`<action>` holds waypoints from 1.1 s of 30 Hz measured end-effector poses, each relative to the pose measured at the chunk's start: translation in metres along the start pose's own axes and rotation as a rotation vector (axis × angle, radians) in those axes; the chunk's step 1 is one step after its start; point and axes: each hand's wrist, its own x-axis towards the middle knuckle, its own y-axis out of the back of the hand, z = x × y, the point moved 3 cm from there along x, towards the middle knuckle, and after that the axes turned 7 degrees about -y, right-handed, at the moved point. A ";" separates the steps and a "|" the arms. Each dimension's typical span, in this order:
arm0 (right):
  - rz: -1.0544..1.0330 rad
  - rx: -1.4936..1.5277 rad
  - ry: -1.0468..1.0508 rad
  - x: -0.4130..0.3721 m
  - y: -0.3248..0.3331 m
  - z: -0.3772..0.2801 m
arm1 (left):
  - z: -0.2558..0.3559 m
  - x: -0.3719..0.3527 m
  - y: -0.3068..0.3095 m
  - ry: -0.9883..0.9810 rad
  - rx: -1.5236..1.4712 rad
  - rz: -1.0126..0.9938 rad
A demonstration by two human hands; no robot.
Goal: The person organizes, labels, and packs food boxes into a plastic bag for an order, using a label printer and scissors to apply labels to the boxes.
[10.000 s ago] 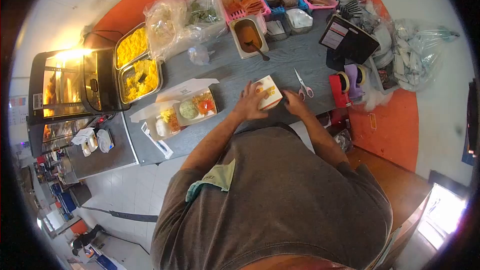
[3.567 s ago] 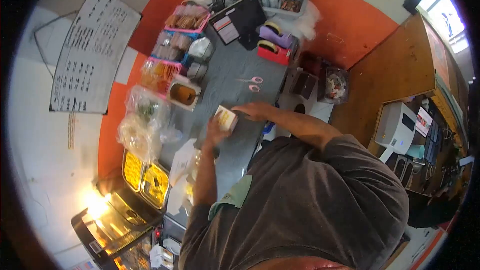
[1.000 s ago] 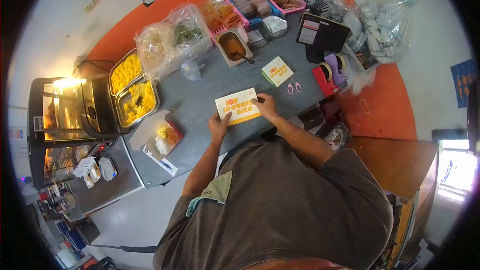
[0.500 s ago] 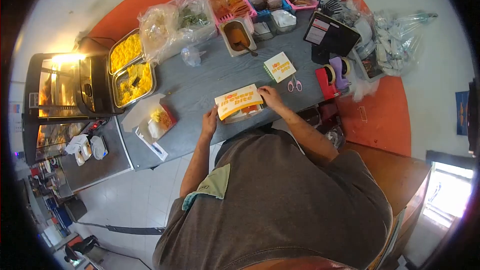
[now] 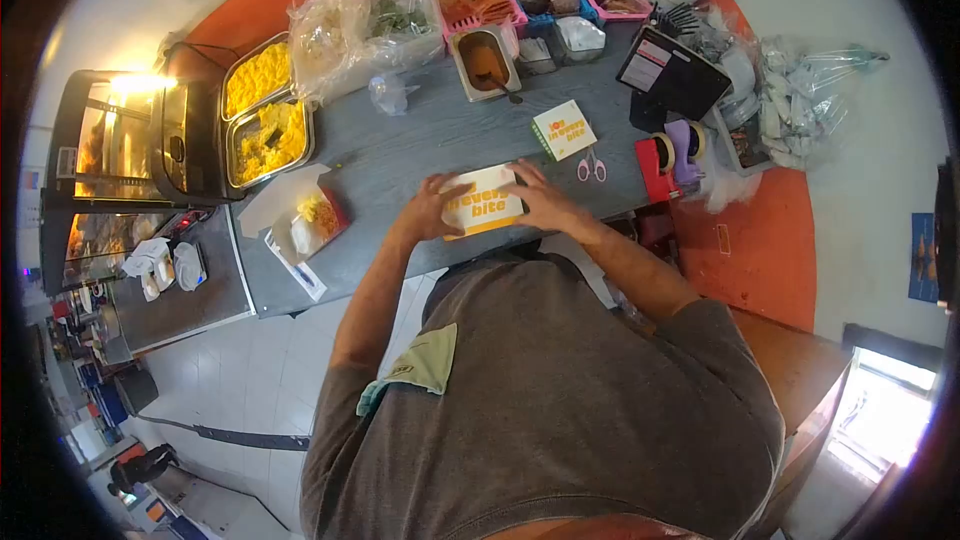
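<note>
Being clasped: lettered box [image 5: 490, 206] | left hand [image 5: 427, 208], right hand [image 5: 547, 204] spread at its ends | scissors [image 5: 592, 170] beside smaller box [image 5: 565, 130]

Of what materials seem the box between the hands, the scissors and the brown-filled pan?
Box: likely smooth cardboard, given its flat printed panels.
Scissors: handles probably smooth plastic, by their even pink; blades too small to tell.
Pan: metal, perhaps steel, by its pale, slightly shiny rim.

The food box [image 5: 484, 204], its lid raised a moment earlier, now sits covered, left hand [image 5: 430, 210] and right hand [image 5: 546, 204] clasping its ends.
</note>
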 end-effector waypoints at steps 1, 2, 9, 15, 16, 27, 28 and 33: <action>-0.002 0.000 -0.004 -0.002 -0.001 -0.001 | 0.013 0.007 -0.001 -0.004 0.013 -0.122; -0.083 -0.012 0.039 -0.002 -0.006 -0.002 | 0.021 0.010 -0.004 -0.011 0.028 -0.244; -0.047 -0.162 0.270 -0.023 -0.022 0.009 | 0.000 0.000 -0.042 -0.300 0.174 -0.086; 0.054 -0.028 0.191 -0.039 -0.020 0.007 | 0.021 -0.010 -0.045 -0.257 0.363 -0.115; 0.053 -0.025 0.186 -0.040 -0.021 0.007 | 0.031 -0.008 -0.033 -0.194 0.350 -0.169; 0.426 -0.100 -0.071 -0.042 -0.058 -0.013 | 0.018 -0.010 -0.057 -0.091 0.230 0.124; 0.416 -0.084 -0.179 -0.046 -0.054 -0.025 | 0.011 -0.015 -0.054 -0.121 0.220 0.118; 0.408 0.250 -0.831 -0.114 -0.074 -0.066 | -0.082 -0.043 -0.037 -0.123 0.395 0.217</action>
